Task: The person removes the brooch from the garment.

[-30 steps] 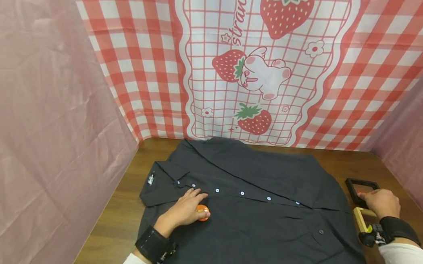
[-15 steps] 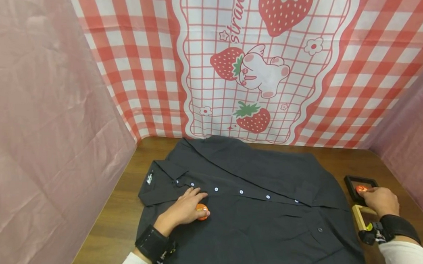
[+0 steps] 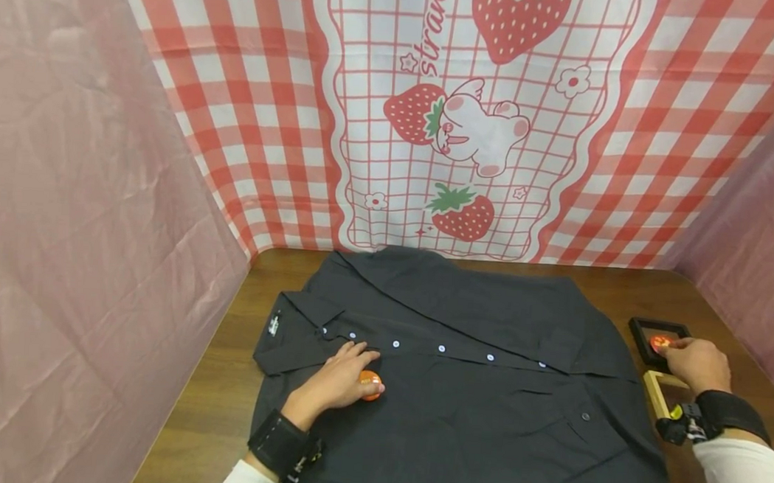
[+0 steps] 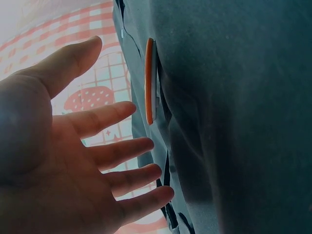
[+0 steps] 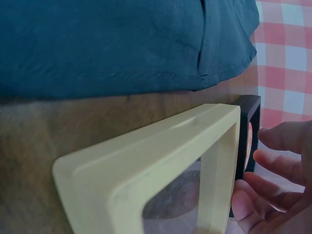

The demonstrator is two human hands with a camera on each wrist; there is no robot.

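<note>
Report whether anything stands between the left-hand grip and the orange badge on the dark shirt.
Nothing visible does: the head and left wrist views show no object between the left-hand grip and the orange badge.

Orange badge [image 3: 369, 382], on dark shirt [image 3: 469, 424]; red badge [image 3: 659, 342], within black frame [image 3: 661, 325]

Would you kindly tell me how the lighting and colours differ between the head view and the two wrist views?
Head view: fairly even light, the shirt reading dark grey; left wrist view: the patterned cloth washed out, the shirt tinted teal, the left hand partly dim; right wrist view: the shirt bluish, the frame pale cream.
</note>
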